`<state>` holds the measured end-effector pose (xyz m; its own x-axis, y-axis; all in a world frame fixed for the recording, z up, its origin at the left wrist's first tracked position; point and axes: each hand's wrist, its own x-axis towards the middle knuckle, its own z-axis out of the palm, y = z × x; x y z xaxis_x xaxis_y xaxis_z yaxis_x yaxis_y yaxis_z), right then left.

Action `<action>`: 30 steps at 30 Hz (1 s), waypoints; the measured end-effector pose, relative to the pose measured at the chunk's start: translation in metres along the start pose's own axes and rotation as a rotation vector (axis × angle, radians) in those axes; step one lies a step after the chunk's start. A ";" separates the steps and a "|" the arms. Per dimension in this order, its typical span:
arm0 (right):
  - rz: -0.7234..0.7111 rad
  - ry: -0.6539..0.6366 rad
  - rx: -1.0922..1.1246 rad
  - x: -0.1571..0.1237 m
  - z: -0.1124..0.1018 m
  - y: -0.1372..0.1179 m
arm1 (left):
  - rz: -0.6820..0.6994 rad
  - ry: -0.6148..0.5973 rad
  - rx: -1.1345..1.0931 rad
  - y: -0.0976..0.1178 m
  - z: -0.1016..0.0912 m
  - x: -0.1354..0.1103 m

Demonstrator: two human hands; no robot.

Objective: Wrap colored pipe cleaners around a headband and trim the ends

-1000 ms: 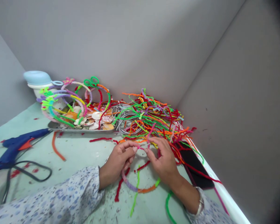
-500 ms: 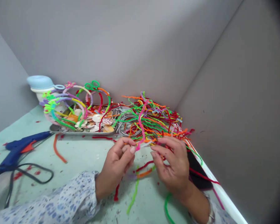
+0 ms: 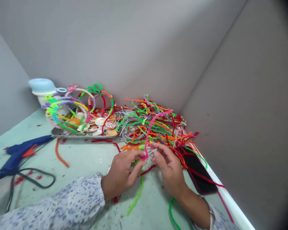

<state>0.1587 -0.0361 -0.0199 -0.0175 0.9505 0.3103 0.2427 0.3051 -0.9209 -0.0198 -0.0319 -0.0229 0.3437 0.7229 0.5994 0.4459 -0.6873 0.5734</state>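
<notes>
My left hand [image 3: 124, 171] and my right hand [image 3: 169, 167] meet over the pale green table [image 3: 86, 159], fingers pinched together on a thin headband wrapped in fuzzy wire. A pink pipe cleaner [image 3: 151, 127] rises from the pinch and curls up to the right. A light green pipe cleaner [image 3: 136, 195] trails down from under my left hand. Just behind the hands lies a tangled heap of pipe cleaners [image 3: 158, 123] in red, orange, green and purple.
A metal tray [image 3: 62, 132] at the back holds shells and wrapped headbands [image 3: 72, 103]. A blue glue gun [image 3: 19, 153] with a black cord lies left. A dark phone [image 3: 199, 172] rests at the right edge. A pale blue lidded jar [image 3: 42, 88] stands in the corner.
Both hands dropped back toward the table and closer together. The pink pipe cleaner's free end swung from upright to curling over to the right.
</notes>
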 end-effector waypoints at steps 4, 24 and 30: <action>0.013 -0.047 0.010 0.003 0.002 0.007 | 0.084 -0.085 0.099 0.000 0.000 -0.001; -0.174 -0.206 -0.030 0.000 0.000 0.025 | -0.141 -0.164 0.044 0.012 0.006 -0.007; -0.036 -0.259 0.017 -0.003 0.001 0.028 | -0.173 -0.217 0.052 0.010 0.007 -0.007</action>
<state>0.1646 -0.0297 -0.0471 -0.2741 0.9217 0.2746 0.2214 0.3383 -0.9146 -0.0121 -0.0436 -0.0253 0.4255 0.8310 0.3583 0.5532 -0.5522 0.6238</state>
